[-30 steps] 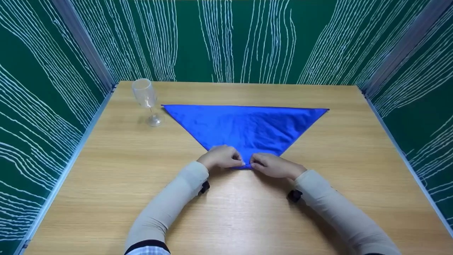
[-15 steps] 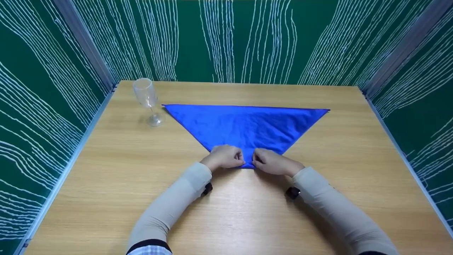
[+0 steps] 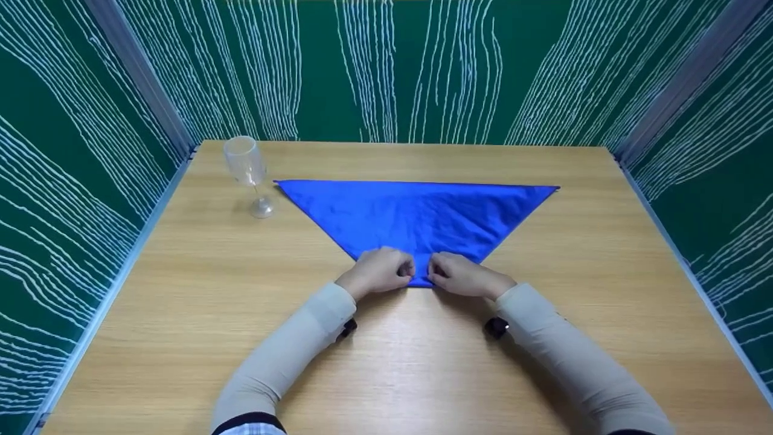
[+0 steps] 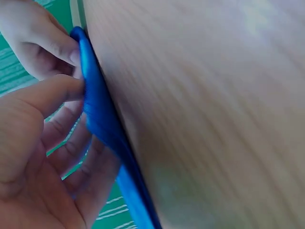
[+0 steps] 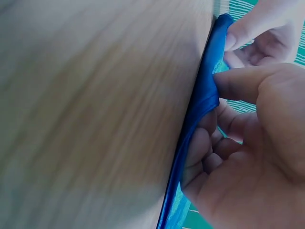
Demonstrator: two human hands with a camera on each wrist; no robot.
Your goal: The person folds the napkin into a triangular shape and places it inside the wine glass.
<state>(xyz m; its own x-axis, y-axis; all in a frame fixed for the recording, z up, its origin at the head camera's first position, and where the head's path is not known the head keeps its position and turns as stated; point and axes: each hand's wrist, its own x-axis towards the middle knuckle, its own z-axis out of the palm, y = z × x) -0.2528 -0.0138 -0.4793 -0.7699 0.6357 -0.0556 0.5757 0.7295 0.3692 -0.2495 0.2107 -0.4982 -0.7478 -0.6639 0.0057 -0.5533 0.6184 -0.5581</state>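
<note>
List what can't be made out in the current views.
Head: part of the blue cloth, hidden by the left hand and right hand.
Head: the cloth's underside, hidden by its top face.
Head: the dark device at the right wrist, too small for detail.
Left wrist: rest of the cloth, cut off by the bottom edge.
Right wrist: rest of the left hand, cut off by the top edge.
</note>
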